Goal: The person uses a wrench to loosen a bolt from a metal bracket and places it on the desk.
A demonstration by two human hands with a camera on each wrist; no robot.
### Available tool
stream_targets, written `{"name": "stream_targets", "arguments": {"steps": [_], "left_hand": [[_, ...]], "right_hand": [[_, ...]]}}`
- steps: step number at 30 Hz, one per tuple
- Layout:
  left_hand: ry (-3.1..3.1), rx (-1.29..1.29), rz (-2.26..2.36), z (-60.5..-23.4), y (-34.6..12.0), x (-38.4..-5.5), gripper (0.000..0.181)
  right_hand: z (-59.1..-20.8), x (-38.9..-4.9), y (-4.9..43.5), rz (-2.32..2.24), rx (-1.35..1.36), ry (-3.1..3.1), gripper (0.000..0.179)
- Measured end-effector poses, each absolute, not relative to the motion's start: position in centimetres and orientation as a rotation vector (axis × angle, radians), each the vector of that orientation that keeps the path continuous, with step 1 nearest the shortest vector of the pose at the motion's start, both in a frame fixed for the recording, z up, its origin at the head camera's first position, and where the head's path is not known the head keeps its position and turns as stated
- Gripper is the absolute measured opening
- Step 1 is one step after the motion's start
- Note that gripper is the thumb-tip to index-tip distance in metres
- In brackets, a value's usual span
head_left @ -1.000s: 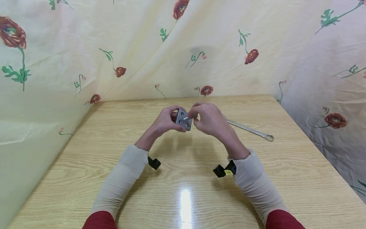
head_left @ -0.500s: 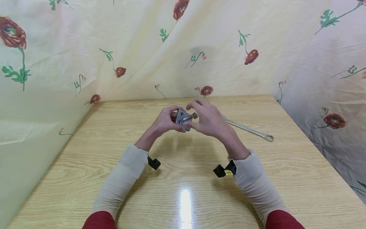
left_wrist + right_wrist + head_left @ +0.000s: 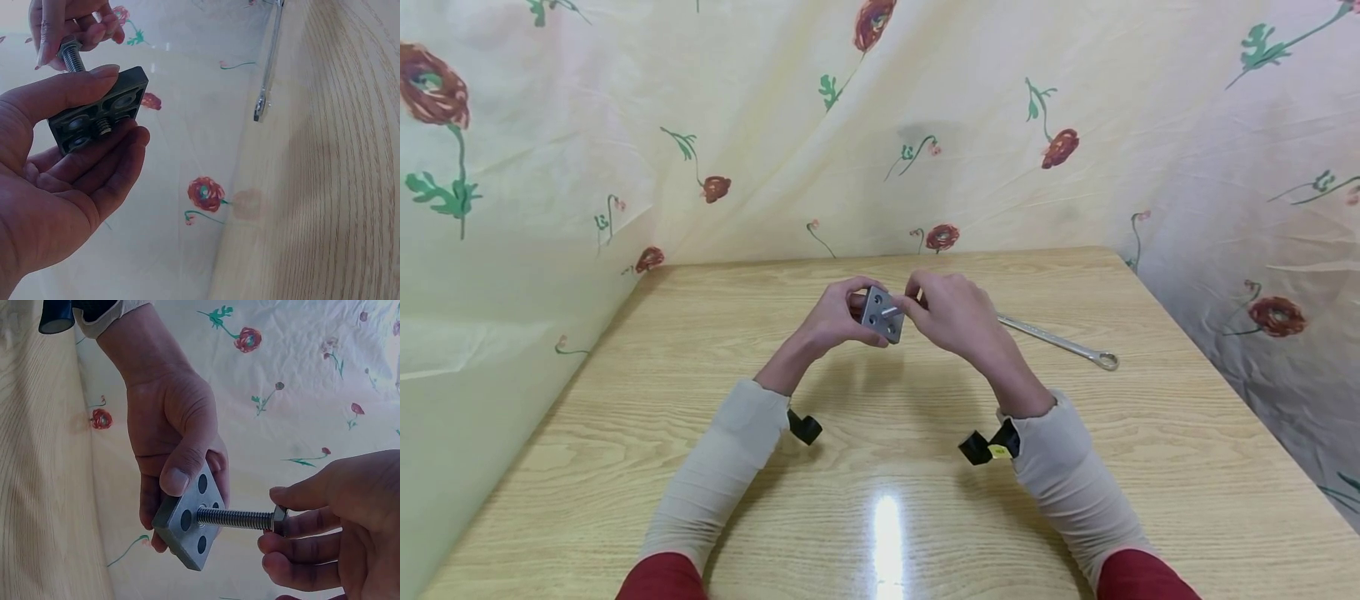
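Note:
My left hand (image 3: 831,317) grips a square grey metal plate (image 3: 874,313) by its edges, held above the table. Holes show near the plate's corners in the right wrist view. A hex bolt (image 3: 234,518) runs through the plate's middle, and its threaded tip (image 3: 104,127) pokes out of the recessed back face in the left wrist view. Most of the bolt's shank stands out on the head side. My right hand (image 3: 951,312) pinches the hex head (image 3: 280,520) between thumb and fingers; in the head view those fingers hide the head.
A combination wrench (image 3: 1060,342) lies on the wooden table (image 3: 700,375) to the right, its far end hidden behind my right hand. Flowered cloth (image 3: 775,125) hangs behind the table and along both sides. Black wrist cameras (image 3: 976,448) stick out from both sleeves.
Half a second ago the right fingers were spread, with the bolt head showing between them; now they pinch it again. The left hand and plate stay put.

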State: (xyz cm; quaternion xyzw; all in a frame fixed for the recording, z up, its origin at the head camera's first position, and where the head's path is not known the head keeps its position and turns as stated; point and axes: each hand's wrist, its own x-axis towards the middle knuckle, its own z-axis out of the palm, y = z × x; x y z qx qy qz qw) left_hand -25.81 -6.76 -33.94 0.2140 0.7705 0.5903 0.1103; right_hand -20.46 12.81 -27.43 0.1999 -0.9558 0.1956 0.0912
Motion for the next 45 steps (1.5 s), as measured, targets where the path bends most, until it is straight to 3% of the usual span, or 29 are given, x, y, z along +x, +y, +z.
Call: {"name": "stream_targets", "arguments": {"steps": [11, 27, 31, 33, 39, 45], "left_hand": [[2.253, 0.62, 1.742, -33.77, -6.77, -25.83, 0.067], [2.253, 0.619, 1.746, -33.78, -6.73, -25.69, 0.066], [2.256, 0.638, 1.748, -33.75, -6.83, -25.65, 0.066], [2.249, 0.647, 1.753, -33.79, -6.83, -25.7, 0.065], [2.256, 0.642, 1.751, -33.84, -6.81, -25.74, 0.065], [2.276, 0.63, 1.732, -33.82, -6.75, -25.68, 0.067]], "right_hand": [[-27.35, -20.34, 12.85, 0.565, 0.731, -2.715, 0.012], [-27.89, -20.48, 12.65, 0.538, 0.916, -2.569, 0.029], [-27.91, -20.47, 12.73, 0.514, 0.952, -2.552, 0.022], [-27.84, -20.47, 12.79, 0.516, 0.931, -2.579, 0.017], [-27.52, -20.41, 12.84, 0.549, 0.657, -2.84, 0.046], [-27.56, -20.44, 12.82, 0.559, 0.58, -2.912, 0.035]]}}
